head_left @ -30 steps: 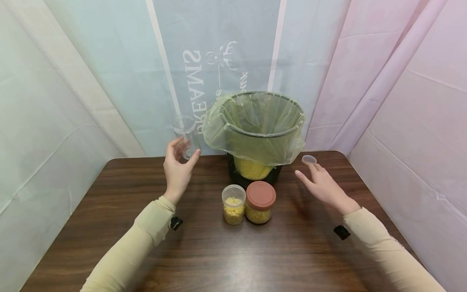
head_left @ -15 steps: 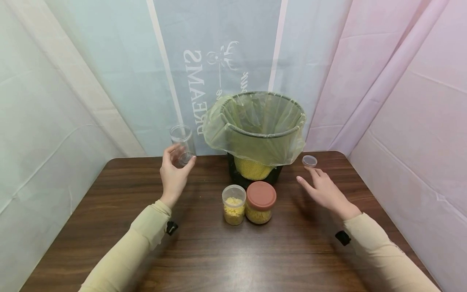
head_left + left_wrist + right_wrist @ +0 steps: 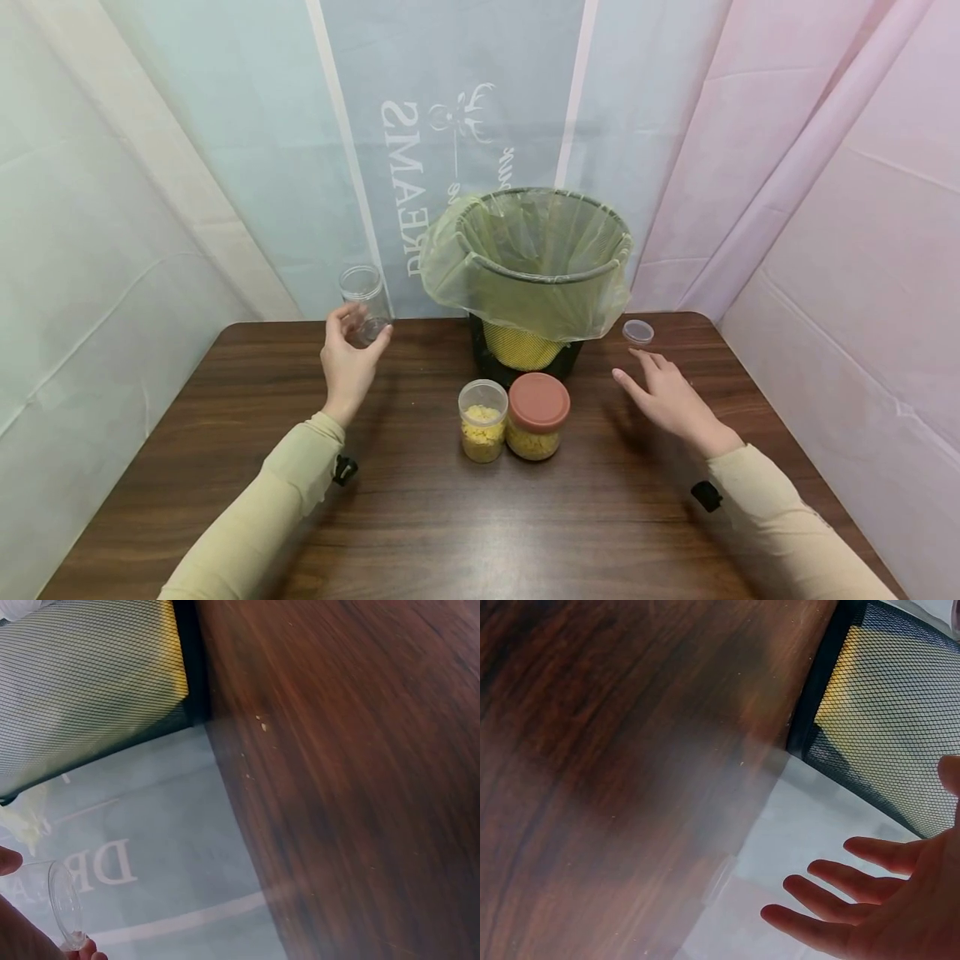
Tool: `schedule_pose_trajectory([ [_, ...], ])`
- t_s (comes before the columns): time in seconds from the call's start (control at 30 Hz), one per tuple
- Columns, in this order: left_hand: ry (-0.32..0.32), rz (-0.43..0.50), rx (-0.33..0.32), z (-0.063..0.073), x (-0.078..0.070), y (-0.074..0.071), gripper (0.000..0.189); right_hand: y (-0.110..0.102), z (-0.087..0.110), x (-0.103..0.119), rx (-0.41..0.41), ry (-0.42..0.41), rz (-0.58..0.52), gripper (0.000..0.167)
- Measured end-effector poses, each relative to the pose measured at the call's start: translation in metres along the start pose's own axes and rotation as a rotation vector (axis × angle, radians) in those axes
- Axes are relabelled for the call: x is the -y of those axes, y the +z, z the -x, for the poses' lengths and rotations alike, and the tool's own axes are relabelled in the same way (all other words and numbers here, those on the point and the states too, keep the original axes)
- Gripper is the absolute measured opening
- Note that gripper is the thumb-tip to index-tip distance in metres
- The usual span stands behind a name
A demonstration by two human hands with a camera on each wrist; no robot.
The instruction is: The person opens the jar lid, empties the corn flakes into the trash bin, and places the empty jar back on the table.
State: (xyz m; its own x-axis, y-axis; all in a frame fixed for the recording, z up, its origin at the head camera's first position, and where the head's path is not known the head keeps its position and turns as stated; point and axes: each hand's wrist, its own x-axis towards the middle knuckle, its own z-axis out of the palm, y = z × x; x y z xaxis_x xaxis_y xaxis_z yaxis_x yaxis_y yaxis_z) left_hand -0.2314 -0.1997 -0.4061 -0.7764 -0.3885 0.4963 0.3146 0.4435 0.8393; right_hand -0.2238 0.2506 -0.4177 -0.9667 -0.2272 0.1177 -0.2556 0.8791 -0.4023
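Long pale cream sleeves [image 3: 243, 512], creased near the cuffs [image 3: 315, 437], small black device [image 3: 346, 470] by each cuff, bare hands [image 3: 348, 367]

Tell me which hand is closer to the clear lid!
Right. The right hand is just in front of the clear lid; the left hand is far left of it, past the bin.

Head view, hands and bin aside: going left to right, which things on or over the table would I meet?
Empty clear jar → open, partly filled jar → red-lidded jar → small clear lid.
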Motion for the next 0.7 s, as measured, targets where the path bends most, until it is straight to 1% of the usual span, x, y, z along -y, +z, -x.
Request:
schedule_pose_trajectory([
  [0.2,-0.041,-0.043,0.022,-0.001,0.007,-0.004,0.056,0.001,0.001,-0.002,-0.007,0.008,0.001,0.072],
  [0.33,-0.052,-0.057,0.034,-0.003,0.012,-0.003,0.057,0.001,0.003,-0.004,-0.013,0.013,-0.003,0.072],
  [0.53,-0.065,-0.06,0.024,-0.008,0.02,-0.002,0.056,0.001,0.003,-0.006,-0.015,0.023,-0.004,0.073],
  [0.7,-0.088,-0.088,0.001,-0.012,0.028,-0.004,0.057,0.001,0.002,-0.009,-0.019,0.025,-0.007,0.074],
])
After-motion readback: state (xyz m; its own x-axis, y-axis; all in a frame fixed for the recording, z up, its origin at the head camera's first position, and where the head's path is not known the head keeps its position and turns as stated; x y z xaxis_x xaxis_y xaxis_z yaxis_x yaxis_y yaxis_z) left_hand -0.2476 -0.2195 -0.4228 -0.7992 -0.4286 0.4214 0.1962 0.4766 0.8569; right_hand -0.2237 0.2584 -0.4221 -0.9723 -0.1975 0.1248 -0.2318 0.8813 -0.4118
